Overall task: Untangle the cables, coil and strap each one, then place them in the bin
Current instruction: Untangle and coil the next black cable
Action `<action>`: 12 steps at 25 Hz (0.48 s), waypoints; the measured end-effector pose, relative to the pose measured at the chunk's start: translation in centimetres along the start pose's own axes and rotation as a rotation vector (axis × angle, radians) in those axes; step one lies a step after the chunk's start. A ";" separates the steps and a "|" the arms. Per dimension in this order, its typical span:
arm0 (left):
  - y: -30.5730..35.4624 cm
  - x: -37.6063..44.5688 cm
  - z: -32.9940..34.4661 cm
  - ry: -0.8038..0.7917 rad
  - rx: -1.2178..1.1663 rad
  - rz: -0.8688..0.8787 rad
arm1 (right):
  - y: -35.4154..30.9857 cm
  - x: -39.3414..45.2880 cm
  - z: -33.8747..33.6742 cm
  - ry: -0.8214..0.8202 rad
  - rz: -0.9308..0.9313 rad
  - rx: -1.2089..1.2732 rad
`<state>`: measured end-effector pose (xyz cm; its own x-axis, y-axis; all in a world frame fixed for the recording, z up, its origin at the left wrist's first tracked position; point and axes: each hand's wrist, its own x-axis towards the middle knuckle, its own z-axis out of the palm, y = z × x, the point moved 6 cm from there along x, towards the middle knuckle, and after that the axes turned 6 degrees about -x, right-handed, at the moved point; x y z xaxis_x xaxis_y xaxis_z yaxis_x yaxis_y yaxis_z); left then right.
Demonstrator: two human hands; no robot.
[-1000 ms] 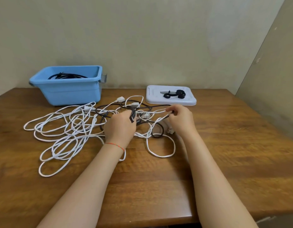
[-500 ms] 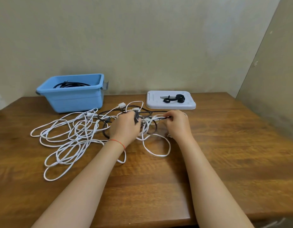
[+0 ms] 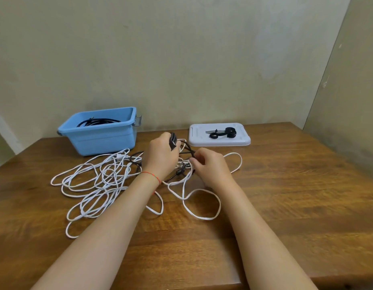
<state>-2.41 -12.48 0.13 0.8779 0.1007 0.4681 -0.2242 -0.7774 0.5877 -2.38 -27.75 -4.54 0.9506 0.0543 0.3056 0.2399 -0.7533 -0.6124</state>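
White cable (image 3: 102,185) sprawls in loose loops across the bench (image 3: 286,195), mostly to the left of the hands, with the black cable (image 3: 181,170) knotted through it right between them. The left hand (image 3: 160,158) grips the black cable's plug end, raised toward the blue bin (image 3: 102,137) behind; the right hand (image 3: 210,166) pinches a black strand just beside it.

one blue bin (image 3: 102,136), one white tray (image 3: 219,141), two hands (image 3: 160,158)

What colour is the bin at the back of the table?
Light blue; the bin shows clearly in the head view, with a black cable inside.
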 end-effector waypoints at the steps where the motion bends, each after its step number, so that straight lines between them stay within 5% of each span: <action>1: 0.2 0.1 -0.6 0.038 -0.032 -0.002 | 0.1 0.0 0.2 -0.041 0.023 -0.037; 7: 1.4 1.7 -5.8 0.329 -0.276 -0.039 | 0.9 -0.6 1.6 -0.264 0.084 -0.193; 12: 2.4 1.9 -5.3 0.185 -0.283 -0.041 | -3.5 -0.2 -1.3 -0.056 -0.069 0.190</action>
<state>-3.56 -10.84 5.91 0.8026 0.2597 0.5370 -0.3216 -0.5697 0.7563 -3.66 -25.93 -1.53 0.9388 0.1420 0.3138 0.3327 -0.6097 -0.7194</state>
